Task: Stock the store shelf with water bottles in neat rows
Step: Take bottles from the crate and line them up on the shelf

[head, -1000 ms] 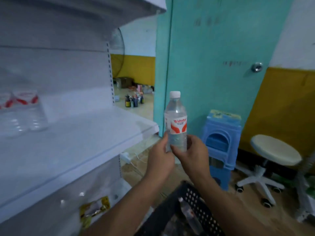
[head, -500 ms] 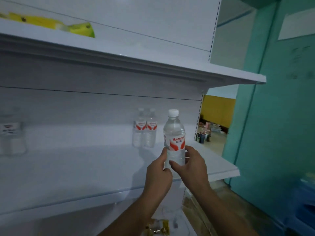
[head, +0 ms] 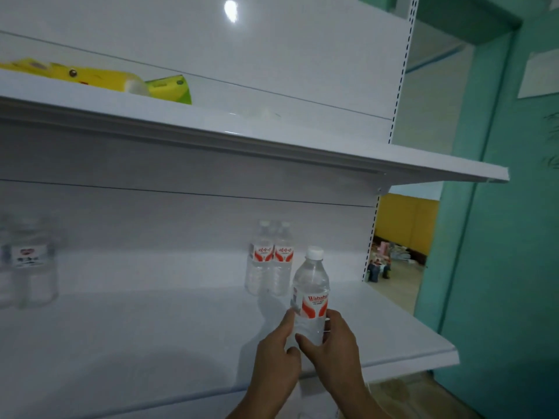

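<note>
Clear plastic, white cap, red-and-white label: that is the water bottle (head: 311, 293) I find held upright in both hands over the right end of the white middle shelf (head: 151, 343). My left hand (head: 276, 359) grips the lower body from the left side, thumb up along the plastic, fingers wrapped behind. My right hand (head: 331, 343) grips the same lower section from the right, its thumb across the front below the label. I cannot tell whether the base of the bottle touches the shelf surface, as both hands cover it. Just beyond the hands and slightly to their left, two matching bottles (head: 269, 261) stand upright side by side, touching, against the back panel (head: 181, 213) of the shelf. Far to the left of the hands, at the edge of view, further clear bottles (head: 28, 264) with a different label stand on the same shelf; they are blurred and I cannot count them. Above the hands, the upper shelf (head: 272, 137) carries a yellow and green package (head: 121, 83) lying flat. To the right of the hands I note a teal door frame (head: 484, 237), and through the gap between it and the shelf, a yellow wall (head: 405, 225) and small items on a floor, too indistinct to identify.
</note>
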`<action>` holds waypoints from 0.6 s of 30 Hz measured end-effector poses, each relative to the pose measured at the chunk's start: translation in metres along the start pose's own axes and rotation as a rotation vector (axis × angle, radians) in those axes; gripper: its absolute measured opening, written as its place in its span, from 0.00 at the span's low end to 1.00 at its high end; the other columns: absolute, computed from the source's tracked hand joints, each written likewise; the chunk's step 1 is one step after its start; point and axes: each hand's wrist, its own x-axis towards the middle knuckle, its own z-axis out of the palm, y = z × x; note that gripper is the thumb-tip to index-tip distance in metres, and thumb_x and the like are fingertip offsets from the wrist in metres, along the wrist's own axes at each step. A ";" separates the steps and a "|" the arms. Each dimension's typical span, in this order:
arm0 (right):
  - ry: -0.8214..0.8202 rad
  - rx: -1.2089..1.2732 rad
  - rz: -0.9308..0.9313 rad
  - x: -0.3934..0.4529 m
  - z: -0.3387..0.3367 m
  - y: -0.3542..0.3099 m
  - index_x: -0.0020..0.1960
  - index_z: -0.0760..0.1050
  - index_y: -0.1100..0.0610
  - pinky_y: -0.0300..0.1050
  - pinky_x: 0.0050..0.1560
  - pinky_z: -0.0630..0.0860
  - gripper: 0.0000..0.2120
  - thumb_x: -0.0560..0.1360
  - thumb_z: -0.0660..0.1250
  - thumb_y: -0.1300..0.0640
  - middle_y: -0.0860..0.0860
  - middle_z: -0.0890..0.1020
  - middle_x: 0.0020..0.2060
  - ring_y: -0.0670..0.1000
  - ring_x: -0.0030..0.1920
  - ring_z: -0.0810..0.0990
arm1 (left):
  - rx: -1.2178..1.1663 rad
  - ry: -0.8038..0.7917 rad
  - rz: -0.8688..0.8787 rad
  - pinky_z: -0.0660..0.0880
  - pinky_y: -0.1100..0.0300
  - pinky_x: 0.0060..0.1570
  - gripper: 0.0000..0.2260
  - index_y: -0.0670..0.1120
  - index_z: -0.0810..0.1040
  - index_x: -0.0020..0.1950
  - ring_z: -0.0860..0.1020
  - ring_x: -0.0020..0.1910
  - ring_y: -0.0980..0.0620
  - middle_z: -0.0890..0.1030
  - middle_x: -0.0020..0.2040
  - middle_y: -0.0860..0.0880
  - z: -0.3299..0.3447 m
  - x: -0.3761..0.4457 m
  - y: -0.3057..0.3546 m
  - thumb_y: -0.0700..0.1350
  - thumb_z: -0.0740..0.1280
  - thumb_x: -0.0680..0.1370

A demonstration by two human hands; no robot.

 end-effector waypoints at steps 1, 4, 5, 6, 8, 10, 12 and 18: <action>0.007 0.001 0.005 0.006 0.000 0.004 0.58 0.67 0.44 0.43 0.56 0.78 0.26 0.67 0.77 0.45 0.44 0.78 0.51 0.47 0.52 0.80 | 0.007 -0.016 0.018 0.61 0.65 0.68 0.27 0.54 0.59 0.76 0.68 0.70 0.54 0.67 0.73 0.53 0.002 0.007 -0.001 0.36 0.61 0.80; 0.006 0.026 0.029 0.029 0.002 0.018 0.58 0.67 0.44 0.41 0.55 0.77 0.26 0.67 0.77 0.44 0.44 0.78 0.51 0.46 0.51 0.79 | 0.031 -0.058 0.043 0.62 0.64 0.68 0.25 0.55 0.60 0.75 0.68 0.69 0.56 0.68 0.72 0.56 0.007 0.032 -0.007 0.43 0.63 0.80; 0.006 0.035 0.036 0.036 0.004 0.021 0.59 0.68 0.45 0.42 0.56 0.77 0.26 0.67 0.77 0.44 0.45 0.78 0.51 0.47 0.51 0.79 | 0.044 -0.060 0.037 0.62 0.65 0.67 0.25 0.55 0.61 0.75 0.69 0.69 0.56 0.68 0.71 0.57 0.007 0.040 -0.009 0.44 0.63 0.80; 0.013 0.051 0.038 0.045 0.008 0.025 0.60 0.70 0.47 0.43 0.57 0.77 0.26 0.67 0.77 0.45 0.46 0.79 0.52 0.47 0.52 0.79 | 0.067 -0.060 0.034 0.62 0.65 0.67 0.24 0.54 0.62 0.75 0.69 0.68 0.55 0.69 0.71 0.57 0.007 0.047 -0.012 0.45 0.64 0.79; 0.033 0.068 0.041 0.065 0.017 0.032 0.61 0.72 0.52 0.43 0.58 0.76 0.28 0.67 0.77 0.45 0.47 0.79 0.53 0.48 0.53 0.79 | 0.125 -0.083 0.038 0.62 0.69 0.65 0.23 0.54 0.64 0.74 0.70 0.67 0.56 0.69 0.69 0.58 0.005 0.060 -0.021 0.47 0.64 0.79; 0.034 0.062 0.063 0.089 0.030 0.037 0.61 0.72 0.55 0.39 0.56 0.74 0.28 0.67 0.78 0.46 0.48 0.79 0.53 0.46 0.52 0.78 | 0.170 -0.131 0.049 0.61 0.75 0.59 0.24 0.54 0.65 0.73 0.70 0.67 0.58 0.69 0.65 0.61 0.003 0.067 -0.032 0.47 0.66 0.78; 0.035 0.039 0.092 0.117 0.043 0.043 0.61 0.72 0.55 0.38 0.55 0.72 0.28 0.67 0.78 0.47 0.49 0.79 0.54 0.47 0.53 0.79 | 0.198 -0.160 0.045 0.57 0.77 0.58 0.25 0.52 0.66 0.73 0.68 0.66 0.61 0.69 0.65 0.60 0.002 0.071 -0.044 0.48 0.68 0.76; 0.079 0.000 0.124 0.187 0.076 0.062 0.62 0.70 0.59 0.40 0.53 0.70 0.27 0.70 0.77 0.51 0.53 0.77 0.54 0.52 0.52 0.77 | 0.327 -0.203 0.142 0.51 0.79 0.63 0.31 0.54 0.64 0.74 0.63 0.67 0.67 0.66 0.70 0.62 0.014 0.080 -0.072 0.55 0.70 0.73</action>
